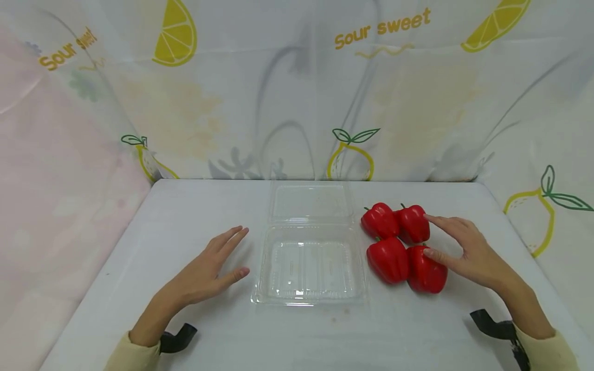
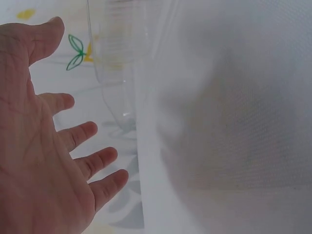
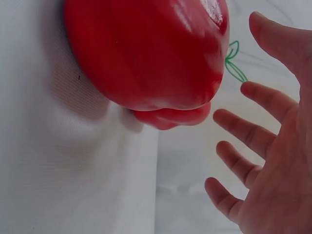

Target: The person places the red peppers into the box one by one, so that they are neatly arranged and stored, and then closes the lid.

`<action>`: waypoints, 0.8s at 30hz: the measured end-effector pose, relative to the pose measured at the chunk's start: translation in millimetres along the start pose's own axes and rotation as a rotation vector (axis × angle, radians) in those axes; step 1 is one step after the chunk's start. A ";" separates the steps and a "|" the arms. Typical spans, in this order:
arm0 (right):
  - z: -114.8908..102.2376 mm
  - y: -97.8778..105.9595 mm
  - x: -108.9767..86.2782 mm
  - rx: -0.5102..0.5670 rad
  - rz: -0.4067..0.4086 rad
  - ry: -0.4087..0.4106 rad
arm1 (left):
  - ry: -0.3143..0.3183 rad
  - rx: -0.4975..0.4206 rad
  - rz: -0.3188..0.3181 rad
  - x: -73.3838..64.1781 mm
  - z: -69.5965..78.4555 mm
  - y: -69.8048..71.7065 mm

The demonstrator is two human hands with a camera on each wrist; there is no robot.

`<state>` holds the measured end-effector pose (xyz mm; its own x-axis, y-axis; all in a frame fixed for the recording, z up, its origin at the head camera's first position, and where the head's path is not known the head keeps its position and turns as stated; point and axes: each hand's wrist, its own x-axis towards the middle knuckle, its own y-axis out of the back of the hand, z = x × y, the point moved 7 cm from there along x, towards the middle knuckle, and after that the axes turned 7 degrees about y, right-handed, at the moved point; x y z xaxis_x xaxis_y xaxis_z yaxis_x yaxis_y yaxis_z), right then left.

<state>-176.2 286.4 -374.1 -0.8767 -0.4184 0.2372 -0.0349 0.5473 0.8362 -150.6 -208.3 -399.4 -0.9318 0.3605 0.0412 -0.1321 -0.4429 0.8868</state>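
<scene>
Several red bell peppers (image 1: 388,260) lie in a cluster on the right of the table, some with green stems showing. My right hand (image 1: 468,252) hovers at their right side, fingers spread. In the right wrist view a gap shows between that hand (image 3: 273,146) and the nearest bell pepper (image 3: 151,53). A clear plastic clamshell box (image 1: 308,265) stands in the middle with its lid laid back. To its left is my left hand (image 1: 209,268), fingers extended and holding nothing. The left wrist view shows its palm (image 2: 39,156) beside the box's clear wall (image 2: 122,63).
The white tabletop (image 1: 223,335) ends at a back edge against a hanging cloth (image 1: 287,93) printed with lemons and lettering. Dark straps (image 1: 178,338) are at both wrists, beside the sleeves (image 1: 134,355).
</scene>
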 end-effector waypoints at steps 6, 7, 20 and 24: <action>-4.5 -2.6 -3.2 0.038 -0.060 -0.023 | 0.023 -0.043 -0.056 -0.3 3.6 -8.0; -5.2 -2.9 -3.7 0.045 -0.067 -0.027 | 0.030 -0.051 -0.065 -0.4 3.9 -9.4; -9.3 -7.3 -10.1 0.064 -0.114 -0.013 | 0.029 -0.101 -0.132 -1.8 10.8 -21.5; -10.7 -7.6 -10.5 0.066 -0.104 0.021 | 0.022 -0.101 -0.141 -1.3 10.4 -23.7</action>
<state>-161.5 278.9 -377.7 -0.8566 -0.4900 0.1618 -0.1572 0.5464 0.8226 -142.8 -189.7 -415.6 -0.9087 0.4073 -0.0916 -0.2944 -0.4698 0.8322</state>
